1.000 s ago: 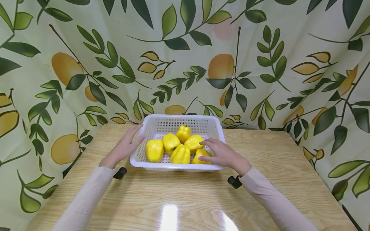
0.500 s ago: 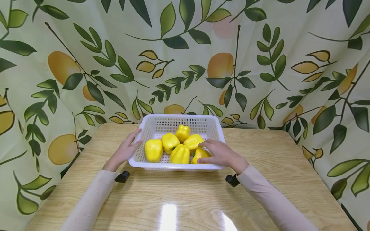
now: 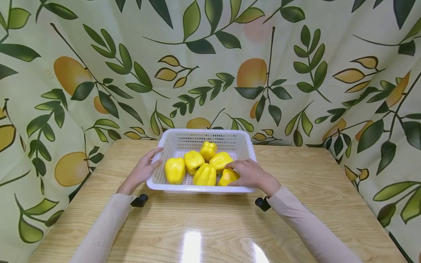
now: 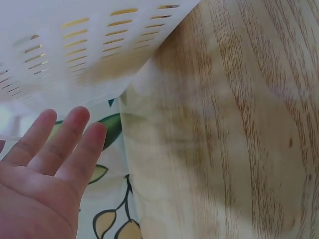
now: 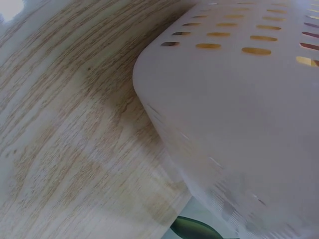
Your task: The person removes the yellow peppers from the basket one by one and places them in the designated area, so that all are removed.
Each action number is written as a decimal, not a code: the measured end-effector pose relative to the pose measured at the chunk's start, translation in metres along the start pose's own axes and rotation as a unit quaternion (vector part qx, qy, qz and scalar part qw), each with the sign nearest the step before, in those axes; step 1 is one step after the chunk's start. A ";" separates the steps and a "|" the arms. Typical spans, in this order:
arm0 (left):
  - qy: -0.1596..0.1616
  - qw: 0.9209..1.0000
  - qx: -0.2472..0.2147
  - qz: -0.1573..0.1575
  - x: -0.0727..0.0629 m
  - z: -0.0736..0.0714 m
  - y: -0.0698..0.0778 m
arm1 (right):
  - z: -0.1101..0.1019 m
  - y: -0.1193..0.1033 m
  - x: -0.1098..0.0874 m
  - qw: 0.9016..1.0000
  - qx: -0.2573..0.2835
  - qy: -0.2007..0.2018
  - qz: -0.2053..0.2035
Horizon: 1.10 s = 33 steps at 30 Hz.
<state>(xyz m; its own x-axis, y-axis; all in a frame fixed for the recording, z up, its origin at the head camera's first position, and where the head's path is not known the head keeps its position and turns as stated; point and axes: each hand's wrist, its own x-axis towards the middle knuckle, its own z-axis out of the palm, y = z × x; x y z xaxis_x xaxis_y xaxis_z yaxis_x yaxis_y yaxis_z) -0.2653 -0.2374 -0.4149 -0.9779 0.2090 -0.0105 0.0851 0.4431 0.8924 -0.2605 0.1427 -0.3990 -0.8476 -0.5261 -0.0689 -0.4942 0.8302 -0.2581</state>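
In the head view a white plastic basket (image 3: 197, 189) holds several yellow bell peppers. My right hand (image 3: 254, 175) reaches over its right side, fingers and thumb bent around the front-right bell pepper (image 3: 227, 177), which still lies among the others. In the right wrist view the basket's outer wall (image 5: 239, 99) hides that hand. At the left rim, my left hand (image 3: 141, 171) rests with relaxed fingers, thumb towards the inside. From the left wrist, the hand's fingers (image 4: 75, 149) look straight and spread beside the slotted basket wall.
The basket stands on a light wood table (image 3: 210, 223), near its back edge. A leaf-and-fruit patterned cloth (image 3: 210, 73) hangs behind and at both sides. Dark wrist cameras, one below the left hand (image 3: 139, 200) and one below the right, sit near the basket's front.
My left hand has shifted slightly right to the basket's left rim. My right hand's fingers and thumb have closed in around the front-right bell pepper. The basket stays in place.
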 end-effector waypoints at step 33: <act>-0.003 1.000 0.005 -0.005 0.000 0.001 0.002 | 0.000 -0.003 0.003 1.000 -0.014 -0.011 0.004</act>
<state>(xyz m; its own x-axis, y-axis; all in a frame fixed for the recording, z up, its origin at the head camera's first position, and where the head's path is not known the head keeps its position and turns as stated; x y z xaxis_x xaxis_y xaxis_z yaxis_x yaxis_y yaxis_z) -0.2649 -0.2358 -0.4131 -0.9774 0.2103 -0.0217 0.0780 0.4540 0.8876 -0.2617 0.1387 -0.3988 -0.8476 -0.5227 -0.0914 -0.4927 0.8392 -0.2301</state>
